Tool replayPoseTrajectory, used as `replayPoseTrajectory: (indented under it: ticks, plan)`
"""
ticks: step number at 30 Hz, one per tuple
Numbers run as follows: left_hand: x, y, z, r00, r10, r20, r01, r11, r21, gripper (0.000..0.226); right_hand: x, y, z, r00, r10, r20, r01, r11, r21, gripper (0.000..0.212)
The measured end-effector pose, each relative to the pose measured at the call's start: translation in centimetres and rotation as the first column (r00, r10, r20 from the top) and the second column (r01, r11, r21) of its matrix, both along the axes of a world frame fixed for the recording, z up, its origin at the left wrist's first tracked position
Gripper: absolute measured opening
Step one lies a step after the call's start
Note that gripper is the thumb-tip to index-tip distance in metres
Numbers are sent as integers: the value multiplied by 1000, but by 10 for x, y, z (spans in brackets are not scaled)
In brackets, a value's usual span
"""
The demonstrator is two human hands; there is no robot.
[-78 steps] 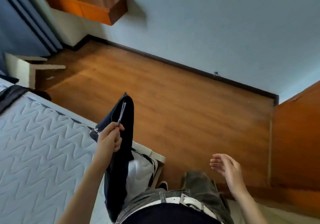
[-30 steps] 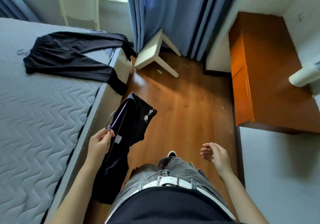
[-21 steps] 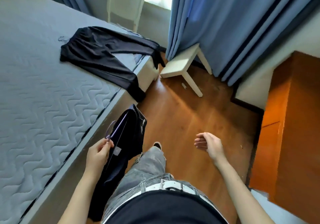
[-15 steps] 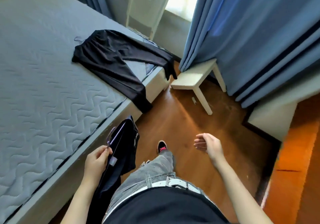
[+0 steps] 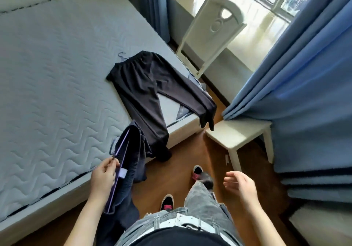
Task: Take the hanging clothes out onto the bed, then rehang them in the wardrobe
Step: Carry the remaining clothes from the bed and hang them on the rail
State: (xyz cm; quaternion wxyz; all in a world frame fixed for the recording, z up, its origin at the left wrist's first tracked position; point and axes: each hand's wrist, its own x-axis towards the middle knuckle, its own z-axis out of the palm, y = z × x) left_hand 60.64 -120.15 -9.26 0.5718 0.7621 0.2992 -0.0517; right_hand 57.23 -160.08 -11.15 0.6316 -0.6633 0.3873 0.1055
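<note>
Where the person stands: on the floor (image 5: pixel 181 150), by the bed's near edge, in grey jeans and dark shoes (image 5: pixel 167 204).
Left grip (image 5: pixel 103 173): clenched on the neck of a purple hanger (image 5: pixel 122 150), just under its hook, above the bed's near edge.
Garment (image 5: pixel 131 164): dark, draped on that hanger, falling past the left forearm alongside the bed.
Right grip (image 5: pixel 242 186): released, fingers loosely bent, holding nothing, over the floor and well apart from the left grip.
Bed (image 5: pixel 47 74): a bare grey quilted mattress.
Trousers (image 5: pixel 144 87): black, lying flat near the bed's right corner. One leg hangs over the near edge, just beside the held garment. The other droops off the corner above the stool. A thin hook (image 5: pixel 122 55) shows at the waistband.
Stool (image 5: pixel 238 133): white, on the floor just past that corner.
Curtain (image 5: pixel 304 74): blue, right of the stool.
Chair (image 5: pixel 215 26): white, beyond the bed, by the window.
</note>
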Motion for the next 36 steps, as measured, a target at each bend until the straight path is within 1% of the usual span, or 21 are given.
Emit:
replayPoseTrajectory:
  ticks: [3,7,10,13,16,21,25,27,30,33,36]
  plan:
    - [32,-24,7,981,196,-2,-196,980,-26,23,72,-25,-4,993,118,13,-119,993,20,27]
    - [65,-51,31,892,446,69,-439,893,-100,28,177,-39,-2,952,303,45,-305,952,40,28]
    - [90,-61,61,811,568,140,-552,822,-136,28,250,-34,15,897,428,113,-435,900,40,26]
    - [115,-57,96,729,646,229,-615,764,-195,28,311,-16,39,847,501,180,-516,855,50,25]
    - [143,-45,132,679,657,326,-622,752,-219,27,361,9,56,792,563,237,-591,804,65,28]
    - [207,-13,175,655,608,449,-601,779,-179,25,440,71,75,709,639,298,-679,733,43,28]
    - [274,29,177,659,569,492,-568,805,-172,25,502,130,80,702,625,340,-689,717,104,25]
    - [313,55,168,669,563,485,-550,814,-186,25,532,163,80,702,620,351,-686,721,100,26]
    - [374,93,137,698,570,432,-539,817,-207,26,577,216,73,713,625,318,-676,734,72,25]
    - [435,128,84,737,566,368,-529,823,-207,27,627,267,44,697,655,292,-693,720,38,23]
    - [489,159,13,758,582,294,-544,813,-206,28,681,316,-8,668,691,277,-715,699,-19,24]
